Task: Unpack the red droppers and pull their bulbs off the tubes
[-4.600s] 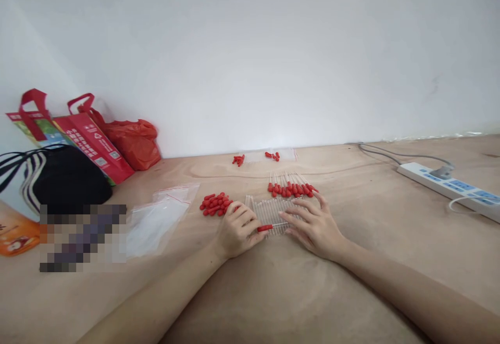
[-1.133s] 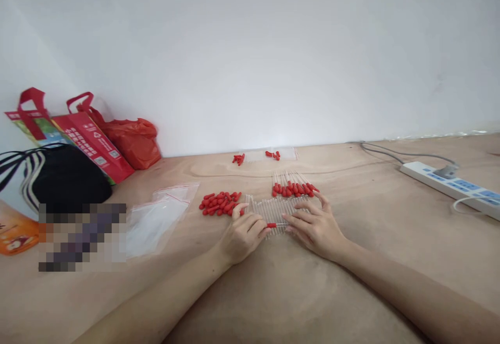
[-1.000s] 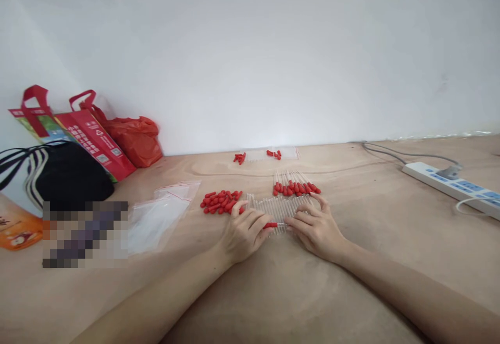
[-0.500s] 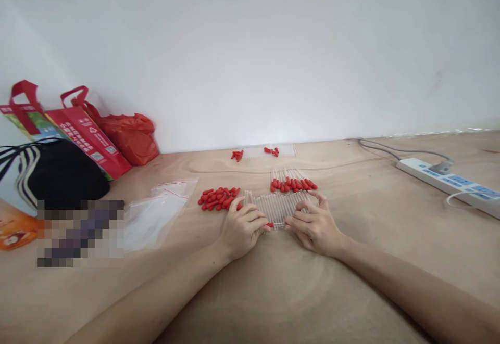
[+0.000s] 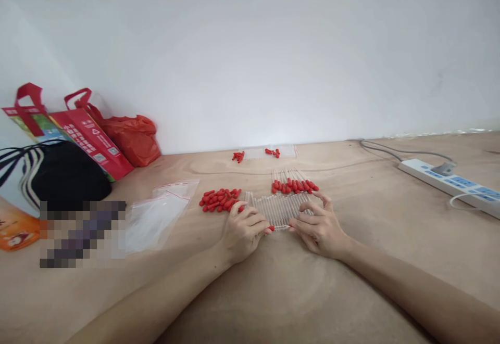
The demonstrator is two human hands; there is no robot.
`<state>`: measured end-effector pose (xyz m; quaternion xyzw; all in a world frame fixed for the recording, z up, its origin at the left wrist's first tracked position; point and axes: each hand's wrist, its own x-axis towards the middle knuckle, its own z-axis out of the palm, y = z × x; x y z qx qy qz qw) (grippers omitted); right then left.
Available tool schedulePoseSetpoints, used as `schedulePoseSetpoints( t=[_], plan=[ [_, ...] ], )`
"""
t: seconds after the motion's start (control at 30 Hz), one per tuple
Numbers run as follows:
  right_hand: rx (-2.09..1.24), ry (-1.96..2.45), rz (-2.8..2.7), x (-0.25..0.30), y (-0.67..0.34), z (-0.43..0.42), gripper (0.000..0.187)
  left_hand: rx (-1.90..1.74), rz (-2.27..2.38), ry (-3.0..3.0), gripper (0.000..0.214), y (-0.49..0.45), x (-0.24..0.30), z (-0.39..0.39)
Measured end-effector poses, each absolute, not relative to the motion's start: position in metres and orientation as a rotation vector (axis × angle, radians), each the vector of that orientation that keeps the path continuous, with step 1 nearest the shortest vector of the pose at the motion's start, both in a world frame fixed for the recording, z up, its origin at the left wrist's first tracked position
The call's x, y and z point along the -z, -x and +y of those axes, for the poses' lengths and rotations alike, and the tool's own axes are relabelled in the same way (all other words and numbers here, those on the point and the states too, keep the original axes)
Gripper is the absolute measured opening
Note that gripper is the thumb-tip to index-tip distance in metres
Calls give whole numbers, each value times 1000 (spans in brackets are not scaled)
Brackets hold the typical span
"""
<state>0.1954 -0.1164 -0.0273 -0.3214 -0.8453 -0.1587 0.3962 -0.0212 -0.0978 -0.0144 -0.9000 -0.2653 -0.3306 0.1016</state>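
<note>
A row of clear thin tubes [image 5: 278, 208] lies side by side on the wooden table between my two hands. My left hand [image 5: 242, 229] is closed, with a small red rubber bulb [image 5: 271, 228] at its fingertips. From that bulb a clear dropper tube [image 5: 282, 227] runs crosswise to my right hand [image 5: 320, 225], whose fingers pinch its other end. Whether the bulb sits fully on the tube I cannot tell. Left of the row is a pile of loose red bulbs [image 5: 219, 200]. Just behind it lie several droppers [image 5: 294, 183] with red bulbs fitted on their near ends.
Clear zip bags [image 5: 158, 219] lie at the left. A bag [image 5: 253, 152] with red-bulbed pieces rests by the wall. Shopping bags [image 5: 91, 138], a red plastic bag [image 5: 136, 138] and a black drawstring bag [image 5: 70, 175] stand far left. A power strip [image 5: 449, 182] with cables lies right.
The whole view has shifted slightly. My hands keep nearly the same pose, with the tube between them showing a little more length beside the red bulb.
</note>
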Motion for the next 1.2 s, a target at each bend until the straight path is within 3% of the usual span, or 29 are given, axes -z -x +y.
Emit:
schedulePoseSetpoints(
  t=[0.4, 0.63, 0.77, 0.9, 1.03, 1.2],
  plan=[
    [396, 1511, -1868, 26, -237, -104, 30, 1224, -1299, 2412, 23, 56, -4, -69],
    [342, 1766, -1809, 31, -236, -97, 30, 796, -1915, 2348, 25, 78, -28, -28],
    [302, 1799, -1806, 33, -233, -96, 26, 591, -1953, 2338, 23, 76, -27, -27],
    [332, 1784, -1816, 34, -227, -98, 23, 646, -1919, 2271, 20, 76, -32, -28],
    [355, 1756, -1828, 35, -225, -99, 27, 713, -1885, 2285, 17, 68, -45, -22],
    [299, 1727, -1835, 33, -227, -98, 32, 483, -1867, 2455, 20, 29, -50, -9]
  ],
)
